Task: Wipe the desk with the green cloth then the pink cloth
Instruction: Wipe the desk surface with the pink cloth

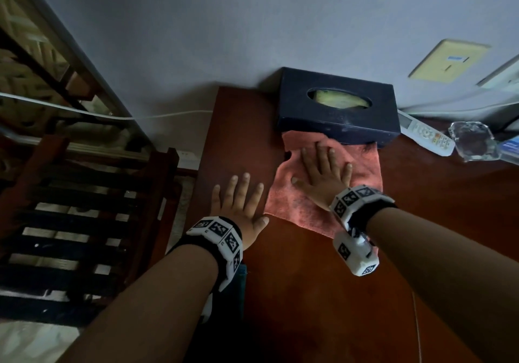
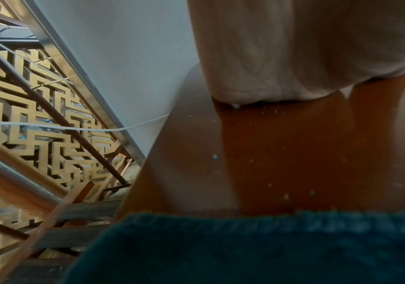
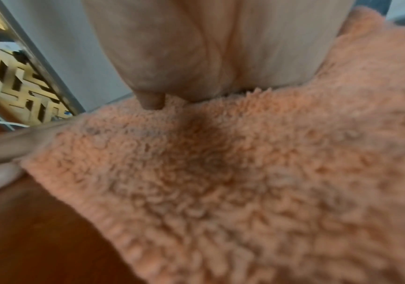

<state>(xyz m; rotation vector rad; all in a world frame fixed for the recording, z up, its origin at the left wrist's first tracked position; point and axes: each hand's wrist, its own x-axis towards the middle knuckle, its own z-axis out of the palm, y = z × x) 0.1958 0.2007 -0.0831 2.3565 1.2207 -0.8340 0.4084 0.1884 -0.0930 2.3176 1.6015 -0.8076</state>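
The pink cloth [image 1: 303, 205] lies spread on the red-brown desk [image 1: 309, 292], its far edge against a dark tissue box. My right hand [image 1: 325, 171] presses flat on it with fingers straight and spread; the right wrist view shows the palm on the fluffy pink cloth [image 3: 245, 182]. My left hand [image 1: 238, 202] rests flat on the bare desk just left of the cloth, fingers spread. The green cloth [image 2: 257, 247] lies under my left wrist at the desk's left edge; in the head view only a dark sliver of the green cloth [image 1: 241, 287] shows below the wrist band.
A dark tissue box [image 1: 337, 107] stands at the back against the wall. A white remote [image 1: 424, 135], a glass ashtray [image 1: 471, 140] and papers lie at the right. The desk's left edge [image 1: 205, 149] drops to a slatted wooden frame [image 1: 70, 236].
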